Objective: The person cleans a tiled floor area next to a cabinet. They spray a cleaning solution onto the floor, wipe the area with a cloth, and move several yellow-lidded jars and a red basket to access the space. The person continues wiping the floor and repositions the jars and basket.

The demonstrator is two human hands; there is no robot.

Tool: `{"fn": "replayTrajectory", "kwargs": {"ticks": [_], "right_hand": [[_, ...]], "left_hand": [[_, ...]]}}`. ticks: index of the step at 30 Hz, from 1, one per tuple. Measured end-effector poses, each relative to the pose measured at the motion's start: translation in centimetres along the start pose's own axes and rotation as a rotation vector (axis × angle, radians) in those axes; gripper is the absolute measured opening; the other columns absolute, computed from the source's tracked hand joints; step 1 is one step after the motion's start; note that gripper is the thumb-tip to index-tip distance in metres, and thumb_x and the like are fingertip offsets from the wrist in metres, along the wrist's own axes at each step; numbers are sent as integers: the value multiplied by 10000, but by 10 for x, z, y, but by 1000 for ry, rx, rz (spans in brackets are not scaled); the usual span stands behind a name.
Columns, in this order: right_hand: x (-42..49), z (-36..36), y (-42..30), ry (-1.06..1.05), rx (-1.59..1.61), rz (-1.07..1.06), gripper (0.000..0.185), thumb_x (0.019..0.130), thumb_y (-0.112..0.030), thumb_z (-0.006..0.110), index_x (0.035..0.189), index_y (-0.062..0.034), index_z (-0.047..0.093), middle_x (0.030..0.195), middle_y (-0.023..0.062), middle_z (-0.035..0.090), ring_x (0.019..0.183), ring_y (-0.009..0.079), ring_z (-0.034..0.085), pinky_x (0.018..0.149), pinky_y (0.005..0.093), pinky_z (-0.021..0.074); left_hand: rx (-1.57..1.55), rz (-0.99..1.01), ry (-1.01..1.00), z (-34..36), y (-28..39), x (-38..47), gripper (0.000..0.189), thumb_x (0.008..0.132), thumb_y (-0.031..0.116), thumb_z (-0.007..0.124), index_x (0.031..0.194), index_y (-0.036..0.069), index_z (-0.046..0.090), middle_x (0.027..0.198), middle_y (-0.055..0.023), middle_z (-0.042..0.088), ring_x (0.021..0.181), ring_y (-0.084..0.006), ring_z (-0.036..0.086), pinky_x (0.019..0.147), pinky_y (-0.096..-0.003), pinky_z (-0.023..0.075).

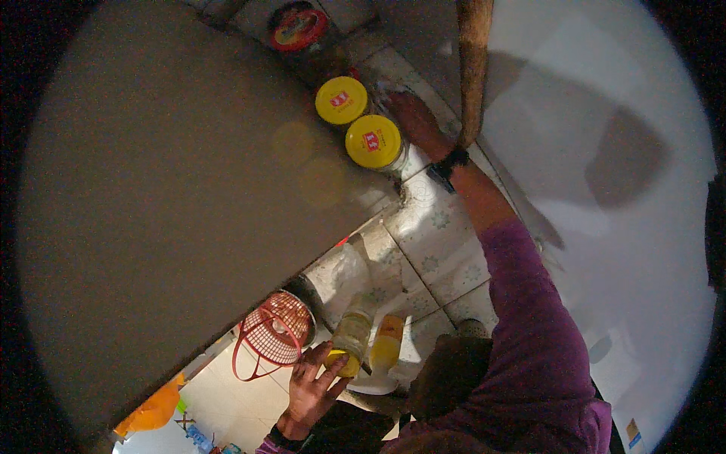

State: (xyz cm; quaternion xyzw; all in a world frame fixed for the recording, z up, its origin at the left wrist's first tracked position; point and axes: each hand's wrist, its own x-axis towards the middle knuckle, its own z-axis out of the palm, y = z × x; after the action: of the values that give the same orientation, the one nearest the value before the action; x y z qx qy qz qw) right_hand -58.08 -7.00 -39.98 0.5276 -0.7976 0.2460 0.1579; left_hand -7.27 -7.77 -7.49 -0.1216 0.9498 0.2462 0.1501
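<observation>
My left hand is at the bottom centre, its fingers spread over the yellow lid of a glass jar; whether it grips the lid is unclear. Right of that jar is a container with yellow and orange contents. My right arm reaches up across the tiles, a dark band at the wrist. My right hand is in shadow beside two jars with yellow lids; its fingers are hard to make out. A larger jar with a red-rimmed lid stands beyond them.
A red plastic basket with a handle is left of my left hand. A large dull panel or wall fills the left side. A wooden pole rises beside my right forearm. Patterned tiles lie below, with a white wall at right.
</observation>
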Motion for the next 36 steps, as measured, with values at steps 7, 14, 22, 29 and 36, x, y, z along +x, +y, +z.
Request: {"fn": "replayTrajectory", "kwargs": {"ticks": [7, 14, 22, 29, 36], "right_hand": [[97, 42, 28, -346, 261, 197, 332, 889, -66, 580, 1204, 3, 657, 1140, 227, 669, 1121, 402, 609, 987, 477, 500], [14, 10, 4, -203, 166, 217, 367, 887, -32, 558, 1240, -33, 657, 1269, 178, 636, 1174, 367, 586, 1047, 438, 474], [-43, -9, -14, -168, 72, 209, 435, 857, -28, 587, 1286, -56, 650, 1431, 126, 572, 1246, 352, 543, 1089, 427, 455], [80, 57, 43, -69, -16, 24, 419, 891, -65, 609, 1309, -55, 633, 1368, 163, 607, 1245, 387, 545, 1082, 470, 459], [96, 49, 42, -396, 88, 303, 303, 918, -81, 605, 1203, 20, 638, 1230, 228, 644, 1141, 431, 596, 1026, 499, 478]], "left_hand": [[-1, -12, 15, -3, 5, 1, 622, 768, 166, 872, 1340, 180, 627, 1467, -142, 521, 1275, -366, 562, 1048, -494, 463], [9, 20, 6, -6, 4, 4, 687, 777, 167, 868, 1403, 213, 588, 1469, -139, 518, 1280, -367, 560, 1038, -492, 466], [-20, 17, 5, -1, 2, 0, 654, 783, 166, 863, 1384, 201, 608, 1459, -140, 529, 1270, -361, 569, 1028, -489, 467], [0, 0, 33, -2, 3, -1, 666, 784, 167, 863, 1392, 203, 593, 1464, -137, 525, 1265, -357, 571, 1029, -489, 467], [-5, -4, 6, -3, 4, 0, 677, 780, 168, 863, 1394, 212, 582, 1469, -131, 521, 1265, -354, 569, 1053, -491, 456]]}}
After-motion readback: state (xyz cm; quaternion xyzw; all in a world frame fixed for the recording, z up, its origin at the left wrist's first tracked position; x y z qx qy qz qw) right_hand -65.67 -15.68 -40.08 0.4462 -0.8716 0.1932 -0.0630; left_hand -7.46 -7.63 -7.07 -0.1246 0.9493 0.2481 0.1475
